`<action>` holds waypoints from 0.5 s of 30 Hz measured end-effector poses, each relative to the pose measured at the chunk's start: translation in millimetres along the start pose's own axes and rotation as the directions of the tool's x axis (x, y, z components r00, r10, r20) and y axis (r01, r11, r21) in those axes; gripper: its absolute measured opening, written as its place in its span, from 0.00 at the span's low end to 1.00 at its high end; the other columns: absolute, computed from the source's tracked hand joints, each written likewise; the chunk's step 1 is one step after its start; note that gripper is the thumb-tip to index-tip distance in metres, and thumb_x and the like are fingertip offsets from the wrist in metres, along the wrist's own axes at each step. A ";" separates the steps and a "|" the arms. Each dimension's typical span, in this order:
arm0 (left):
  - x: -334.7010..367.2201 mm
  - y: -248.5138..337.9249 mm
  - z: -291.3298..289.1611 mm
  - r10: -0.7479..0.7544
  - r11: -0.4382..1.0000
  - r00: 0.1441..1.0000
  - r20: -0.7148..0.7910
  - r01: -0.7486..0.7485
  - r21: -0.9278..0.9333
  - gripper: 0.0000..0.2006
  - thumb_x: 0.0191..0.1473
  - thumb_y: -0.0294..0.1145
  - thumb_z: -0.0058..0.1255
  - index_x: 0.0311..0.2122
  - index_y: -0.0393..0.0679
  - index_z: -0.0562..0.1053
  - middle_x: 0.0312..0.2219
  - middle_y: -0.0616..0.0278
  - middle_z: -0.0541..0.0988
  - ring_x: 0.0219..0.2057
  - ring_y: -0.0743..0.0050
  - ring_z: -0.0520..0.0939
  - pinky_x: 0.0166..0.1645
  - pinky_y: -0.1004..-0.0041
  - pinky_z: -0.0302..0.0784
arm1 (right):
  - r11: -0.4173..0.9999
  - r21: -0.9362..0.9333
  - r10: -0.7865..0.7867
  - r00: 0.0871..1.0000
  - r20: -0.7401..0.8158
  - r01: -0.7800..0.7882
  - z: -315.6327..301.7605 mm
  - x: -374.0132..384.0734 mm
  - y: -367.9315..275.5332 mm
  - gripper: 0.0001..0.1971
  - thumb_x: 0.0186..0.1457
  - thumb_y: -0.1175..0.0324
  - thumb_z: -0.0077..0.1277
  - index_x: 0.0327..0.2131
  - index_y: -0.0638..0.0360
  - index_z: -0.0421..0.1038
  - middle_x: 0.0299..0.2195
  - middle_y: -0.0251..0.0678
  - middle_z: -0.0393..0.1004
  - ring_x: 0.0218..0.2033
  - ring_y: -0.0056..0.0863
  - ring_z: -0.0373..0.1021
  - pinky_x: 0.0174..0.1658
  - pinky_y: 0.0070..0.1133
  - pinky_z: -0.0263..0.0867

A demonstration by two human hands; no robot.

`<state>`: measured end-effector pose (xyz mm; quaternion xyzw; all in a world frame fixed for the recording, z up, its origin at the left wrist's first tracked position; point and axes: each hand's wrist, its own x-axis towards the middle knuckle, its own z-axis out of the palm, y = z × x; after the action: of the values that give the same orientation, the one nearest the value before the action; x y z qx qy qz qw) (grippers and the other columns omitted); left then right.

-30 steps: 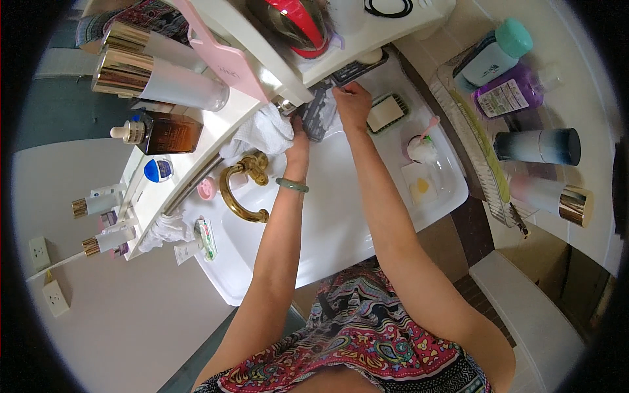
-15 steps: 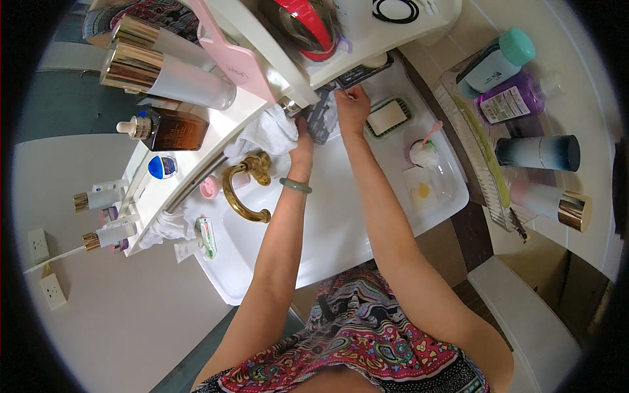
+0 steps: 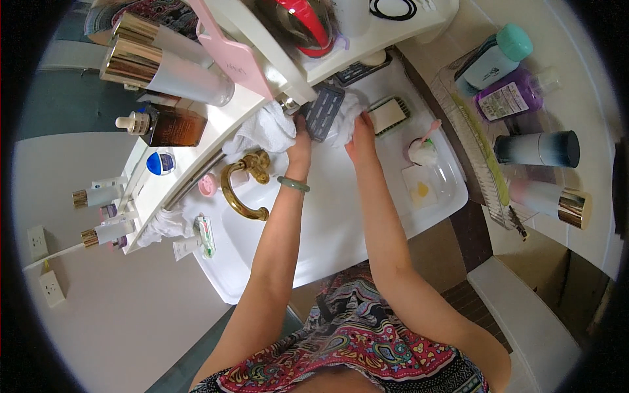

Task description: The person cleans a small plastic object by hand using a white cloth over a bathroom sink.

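White sink [image 3: 327,223] sits under a crowded shelf [image 3: 393,36]. On my feed the dark slotted tray [image 3: 324,111] is held over the sink's far side, between the hands, its long axis pointing mostly away and leaning right. My left hand [image 3: 300,141] is nearer, gripping its left edge; my right hand [image 3: 362,137] clutches a bunched white cloth [image 3: 347,121] just beside it. A draped towel [image 3: 265,131] crowds the left wrist, brass tap [image 3: 257,167] below; a soap bar [image 3: 388,116] lies right.

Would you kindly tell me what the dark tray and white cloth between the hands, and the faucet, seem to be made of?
Dark tray: probably dull plastic, given its regular moulded pattern.
White cloth: likely matte textile, given its soft folds.
Faucet: golden metal, perhaps brass, given its shiny highlights.
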<state>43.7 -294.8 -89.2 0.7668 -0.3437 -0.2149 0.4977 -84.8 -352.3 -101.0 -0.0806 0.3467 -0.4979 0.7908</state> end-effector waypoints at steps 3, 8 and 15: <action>-7.9 33.5 20.2 -0.098 0.994 0.994 0.044 0.100 -0.051 0.18 0.57 0.39 0.41 0.46 0.37 0.67 0.40 0.56 0.73 0.41 0.66 0.71 0.48 0.73 0.63 | 0.968 0.128 0.213 0.976 0.052 -0.218 9.9 24.3 -5.5 0.16 0.61 0.62 0.32 0.49 0.58 0.60 0.48 0.33 0.66 0.48 0.29 0.64 0.50 0.28 0.62; 3.5 5.7 0.6 -0.041 0.996 0.999 0.006 0.042 -0.076 0.18 0.57 0.39 0.41 0.47 0.37 0.67 0.42 0.56 0.72 0.43 0.67 0.70 0.50 0.74 0.62 | 0.983 0.027 0.181 0.983 -0.007 -0.181 26.1 -28.3 43.1 0.19 0.61 0.60 0.33 0.50 0.60 0.60 0.47 0.35 0.67 0.46 0.31 0.66 0.51 0.28 0.60; -5.2 14.7 16.1 -0.053 0.975 0.998 -0.020 0.048 -0.215 0.13 0.55 0.26 0.38 0.44 0.33 0.69 0.38 0.56 0.74 0.39 0.67 0.72 0.48 0.73 0.64 | 0.999 -0.039 0.034 0.999 0.017 -0.033 27.0 18.5 10.4 0.20 0.59 0.57 0.36 0.45 0.66 0.64 0.43 0.39 0.68 0.39 0.26 0.67 0.43 0.23 0.64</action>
<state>24.8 -304.8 -82.5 0.7198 -0.2927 -0.2536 0.5762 -55.3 -368.7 -94.4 -0.0947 0.3505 -0.4772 0.8003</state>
